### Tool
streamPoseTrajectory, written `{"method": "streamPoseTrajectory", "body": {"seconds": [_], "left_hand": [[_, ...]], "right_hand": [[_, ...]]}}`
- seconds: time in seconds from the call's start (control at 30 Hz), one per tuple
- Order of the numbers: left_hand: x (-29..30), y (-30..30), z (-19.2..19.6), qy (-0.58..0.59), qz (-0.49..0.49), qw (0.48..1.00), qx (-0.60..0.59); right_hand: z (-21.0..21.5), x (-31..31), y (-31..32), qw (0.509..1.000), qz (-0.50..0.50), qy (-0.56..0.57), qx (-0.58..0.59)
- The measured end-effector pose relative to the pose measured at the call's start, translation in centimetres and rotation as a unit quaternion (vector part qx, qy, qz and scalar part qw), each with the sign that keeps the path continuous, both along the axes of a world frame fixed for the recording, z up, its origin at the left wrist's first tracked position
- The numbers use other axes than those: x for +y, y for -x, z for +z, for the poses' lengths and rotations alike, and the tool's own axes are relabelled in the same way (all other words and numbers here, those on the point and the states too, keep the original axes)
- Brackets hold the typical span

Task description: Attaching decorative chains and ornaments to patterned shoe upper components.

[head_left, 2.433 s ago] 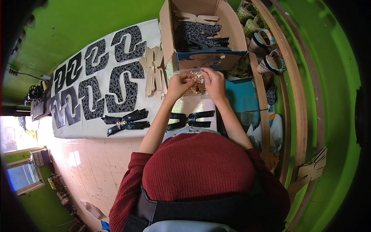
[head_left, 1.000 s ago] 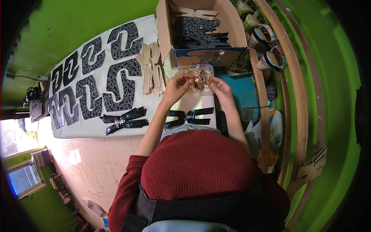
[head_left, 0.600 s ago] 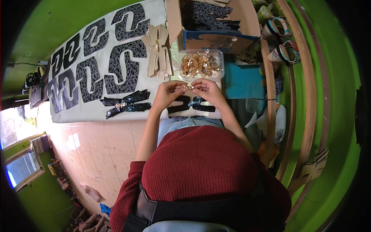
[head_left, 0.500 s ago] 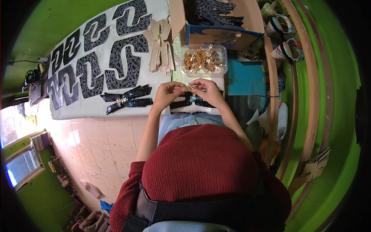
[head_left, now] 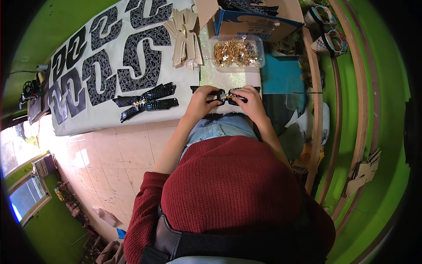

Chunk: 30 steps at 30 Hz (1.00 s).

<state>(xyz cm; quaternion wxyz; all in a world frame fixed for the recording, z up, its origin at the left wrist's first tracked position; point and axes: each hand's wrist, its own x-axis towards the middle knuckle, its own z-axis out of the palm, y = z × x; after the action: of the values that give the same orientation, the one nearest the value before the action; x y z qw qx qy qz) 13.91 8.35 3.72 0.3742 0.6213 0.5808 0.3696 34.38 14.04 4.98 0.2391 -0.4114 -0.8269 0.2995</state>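
A shiny black bow-shaped strap piece (head_left: 223,93) lies at the table's near edge, mostly covered by my hands. On its middle sits a small gold ornament (head_left: 227,97). From the left, my left hand (head_left: 203,104) grips the black bow with thumb and forefinger close to the ornament. My right hand (head_left: 250,102) pinches at the same spot from the right, its fingertips beside the gold piece. To the left lies a second black bow (head_left: 147,102) with a gold ornament across its centre. Beyond my hands stands a clear plastic box (head_left: 263,56) of gold ornaments (head_left: 235,53).
Several black patterned S-shaped cutouts (head_left: 100,83) lie on the white-covered table (head_left: 149,121). A stack of beige bows (head_left: 185,42) is behind. At the back right, a cardboard box (head_left: 259,26) holds black pieces. Wooden rails (head_left: 313,114) stand at the right.
Both hands have come down with the gold ornament, from above the black bow onto its middle. The view has shifted slightly, so the table sits higher in the picture.
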Motion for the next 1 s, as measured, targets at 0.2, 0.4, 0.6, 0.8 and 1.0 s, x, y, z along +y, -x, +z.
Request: {"method": "streamPoseTrajectory", "body": {"seconds": [0.2, 0.4, 0.6, 0.8, 1.0], "left_hand": [[-1.0, 0.3, -1.7, -0.036, -0.008, 0.999, 0.015], [-1.3, 0.1, -2.1, -0.025, 0.01, 0.999, -0.031], [-0.9, 0.2, -1.8, -0.021, -0.005, 1.0, 0.002], [-0.6, 0.4, -1.8, -0.028, -0.007, 0.999, 0.019], [-0.3, 0.6, -1.6, -0.013, -0.009, 1.0, 0.027]], "right_hand": [[-1.0, -1.2, 0.7, 0.999, -0.035, -0.03, -0.007], [-1.3, -1.6, 1.1, 0.994, -0.054, -0.028, -0.087], [-1.6, -1.8, 1.0, 0.995, -0.068, -0.016, -0.077], [-2.0, -1.8, 1.0, 0.995, -0.074, -0.014, -0.063], [-2.3, -1.6, 0.8, 0.997, -0.063, -0.007, -0.05]]}}
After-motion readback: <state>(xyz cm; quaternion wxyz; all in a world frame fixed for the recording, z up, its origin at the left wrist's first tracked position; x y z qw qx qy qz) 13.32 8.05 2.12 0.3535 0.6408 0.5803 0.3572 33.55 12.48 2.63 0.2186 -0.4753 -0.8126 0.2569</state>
